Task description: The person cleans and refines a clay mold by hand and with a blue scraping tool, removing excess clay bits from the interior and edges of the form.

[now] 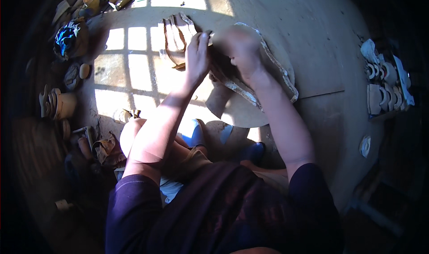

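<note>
My left hand (197,59) is raised with its fingers bent together, close to a small pale edge (211,38); what it grips I cannot make out. My right hand (245,57) is closed beside it, its upper part blurred, so anything inside it is hidden. Below and around my right hand lies a large hollow brown piece with a rough whitish rim (281,71), resting on a round pale board (243,117). Just left of my left hand stands a smaller ridged brown piece with pale edges (174,35).
At the left are a container with blue plastic (69,39), a pale round object (84,70) and a tan pot (65,105). Several curved pale pieces (389,95) stand in rows at the right. Blue shoes (194,132) show near the board. Window light falls across the floor (111,71).
</note>
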The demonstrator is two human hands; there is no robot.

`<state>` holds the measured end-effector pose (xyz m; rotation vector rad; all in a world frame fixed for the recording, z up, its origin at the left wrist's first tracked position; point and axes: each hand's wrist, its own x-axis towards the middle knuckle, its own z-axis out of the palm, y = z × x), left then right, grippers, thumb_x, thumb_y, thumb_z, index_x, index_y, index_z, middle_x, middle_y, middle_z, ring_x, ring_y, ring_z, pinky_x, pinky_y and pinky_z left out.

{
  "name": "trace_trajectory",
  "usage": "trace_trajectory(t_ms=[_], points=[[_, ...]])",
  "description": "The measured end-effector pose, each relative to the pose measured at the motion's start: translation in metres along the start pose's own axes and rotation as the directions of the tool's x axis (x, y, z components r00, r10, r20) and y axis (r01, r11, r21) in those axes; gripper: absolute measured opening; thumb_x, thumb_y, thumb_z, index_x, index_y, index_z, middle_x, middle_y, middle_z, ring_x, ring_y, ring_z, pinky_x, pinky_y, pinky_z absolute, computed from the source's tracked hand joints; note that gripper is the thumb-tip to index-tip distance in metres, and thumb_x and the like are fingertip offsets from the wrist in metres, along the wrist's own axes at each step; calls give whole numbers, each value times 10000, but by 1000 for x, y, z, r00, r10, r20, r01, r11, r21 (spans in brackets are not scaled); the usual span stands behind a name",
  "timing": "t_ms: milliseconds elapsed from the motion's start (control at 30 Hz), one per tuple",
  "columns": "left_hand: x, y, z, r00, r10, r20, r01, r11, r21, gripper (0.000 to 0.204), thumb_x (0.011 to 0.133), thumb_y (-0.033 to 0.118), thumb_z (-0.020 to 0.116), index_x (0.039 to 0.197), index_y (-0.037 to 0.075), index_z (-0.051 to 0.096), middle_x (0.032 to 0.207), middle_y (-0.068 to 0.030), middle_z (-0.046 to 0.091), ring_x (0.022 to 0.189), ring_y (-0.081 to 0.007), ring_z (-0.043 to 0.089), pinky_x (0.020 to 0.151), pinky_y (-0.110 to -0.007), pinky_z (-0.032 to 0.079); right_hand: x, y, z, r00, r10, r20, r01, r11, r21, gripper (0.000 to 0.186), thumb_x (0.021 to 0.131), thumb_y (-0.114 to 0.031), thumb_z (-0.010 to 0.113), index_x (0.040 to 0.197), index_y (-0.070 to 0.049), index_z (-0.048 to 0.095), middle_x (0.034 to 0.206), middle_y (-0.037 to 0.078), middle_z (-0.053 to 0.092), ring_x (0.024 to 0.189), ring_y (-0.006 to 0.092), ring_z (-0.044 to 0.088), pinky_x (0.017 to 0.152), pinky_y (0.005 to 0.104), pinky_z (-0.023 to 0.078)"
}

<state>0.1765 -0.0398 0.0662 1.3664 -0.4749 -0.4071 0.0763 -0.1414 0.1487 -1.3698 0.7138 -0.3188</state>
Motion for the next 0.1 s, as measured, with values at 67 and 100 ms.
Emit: trace_trajectory(t_ms=[67, 100], points=[[6, 11, -10, 981, -141, 132, 131, 988, 84, 473, 1133, 391, 503, 1321, -17, 648, 1156, -114, 682, 1014, -132, 603, 878, -263, 487, 1, -8, 3, 967, -253, -24, 249, 962, -111, 674, 943, -344, 732, 1449, 65, 557, 987, 60, 678, 895, 121, 609, 864, 254, 505], [7, 14, -12, 983, -136, 125, 127, 989, 81, 473, 1133, 391, 503, 1321, -17, 648, 1156, -114, 682, 1014, -132, 603, 878, -263, 487, 5, -2, -1, 935, -343, 85, 353, 895, -272, 832, 935, -417, 756, 1549, 56, 455, 1247, 150, 677, 1118, 128, 635, 947, 244, 488]])
